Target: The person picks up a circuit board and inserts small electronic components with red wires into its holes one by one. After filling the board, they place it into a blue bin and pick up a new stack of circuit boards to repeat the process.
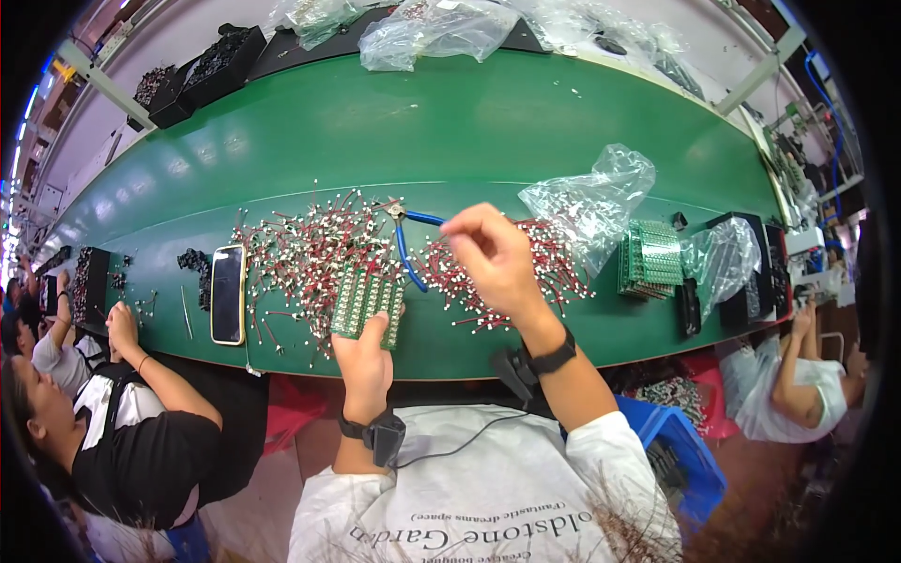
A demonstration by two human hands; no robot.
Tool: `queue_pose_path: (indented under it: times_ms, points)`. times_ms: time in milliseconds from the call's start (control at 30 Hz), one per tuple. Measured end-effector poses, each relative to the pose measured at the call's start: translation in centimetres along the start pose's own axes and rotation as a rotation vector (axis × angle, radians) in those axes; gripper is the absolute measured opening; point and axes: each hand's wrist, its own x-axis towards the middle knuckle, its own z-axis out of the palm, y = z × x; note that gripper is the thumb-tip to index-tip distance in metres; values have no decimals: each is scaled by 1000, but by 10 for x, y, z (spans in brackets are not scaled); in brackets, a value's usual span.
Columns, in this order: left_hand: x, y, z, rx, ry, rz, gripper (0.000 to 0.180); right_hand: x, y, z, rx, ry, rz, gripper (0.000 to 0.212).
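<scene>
My left hand point(363, 368) grips a green circuit board panel point(353, 302) with rows of small pale parts, its thumb lying on the near edge. Off to the right, my right hand point(496, 261) is raised above the bench with its fingers curled together; whatever may be between them is too small to make out. Pliers point(405, 246) with blue handles lie open between the hands, one handle running toward my right fingertips. Small red-wired white connectors point(305, 258) are heaped beyond and left of the panel. A second heap of connectors point(554, 272) lies around and beneath my right hand.
On the green bench point(375, 122), a phone point(227, 295) lies left of the heap. To the right are a clear plastic bag point(601, 192) and a stack of green panels point(650, 257). Black bins point(223, 68) stand at the back left. A co-worker point(141, 432) sits at left.
</scene>
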Motion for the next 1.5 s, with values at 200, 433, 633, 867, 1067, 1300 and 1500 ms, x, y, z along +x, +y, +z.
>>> queue_pose_path:
  times_ms: [200,433,633,867,1067,1300,1500]
  points:
    - [-7,-12,10,36,-16,-18,43,-39,-10,14,-168,-137,-121,18]
    - [-18,-16,22,156,-43,20,35,-44,5,24,-324,-64,-121,15]
    - [-20,-20,17,181,-61,-3,37,-46,6,24,-320,-82,-98,16]
    - [-21,-22,10,398,-151,57,49,-49,7,25,-607,-126,-308,19]
    - [-24,-24,10,396,-160,16,59,-49,6,22,-638,-155,-341,26]
    - [-22,-25,7,387,-143,53,59,-50,16,29,-674,-100,-294,29]
    - [-9,-5,-7,240,17,56,45,-5,18,-14,-479,184,59,25]
